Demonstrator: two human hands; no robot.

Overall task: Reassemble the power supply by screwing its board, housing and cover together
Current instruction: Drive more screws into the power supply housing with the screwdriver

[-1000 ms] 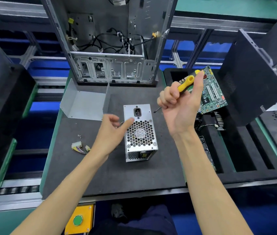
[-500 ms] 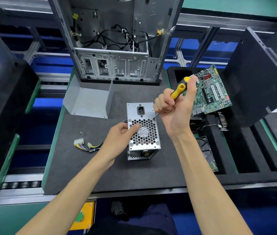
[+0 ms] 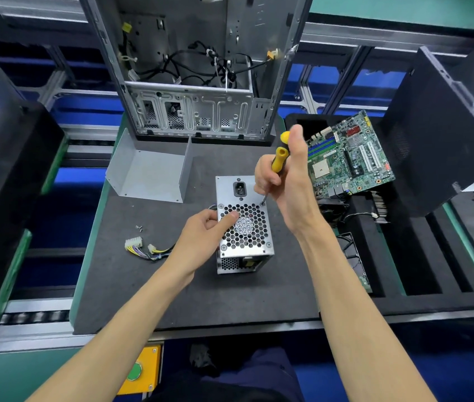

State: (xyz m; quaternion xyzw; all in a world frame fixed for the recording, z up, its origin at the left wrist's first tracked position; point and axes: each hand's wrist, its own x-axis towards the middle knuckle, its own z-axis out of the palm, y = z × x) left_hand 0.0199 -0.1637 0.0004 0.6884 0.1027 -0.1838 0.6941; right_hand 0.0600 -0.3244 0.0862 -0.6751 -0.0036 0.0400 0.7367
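The silver power supply (image 3: 244,227) stands on the dark mat with its honeycomb fan grille and power socket facing up. My left hand (image 3: 205,230) grips its left edge, thumb lying on the grille. My right hand (image 3: 285,181) grips a yellow-handled screwdriver (image 3: 279,159), held nearly upright. Its tip sits on a screw at the grille's top right corner (image 3: 263,203). The bent grey metal cover (image 3: 150,172) lies apart at the back left. Two loose screws (image 3: 139,227) rest on the mat, and the supply's cable bundle (image 3: 146,248) trails to the left.
An open computer case (image 3: 198,82) stands at the back of the mat. A green motherboard (image 3: 349,158) leans in a black foam tray (image 3: 404,256) on the right, beside a black case panel (image 3: 439,126). A yellow box with a green button (image 3: 138,371) sits below the table edge.
My right hand came down and brought the screwdriver tip onto the grille's top right screw. My left hand closed on the power supply's left edge.
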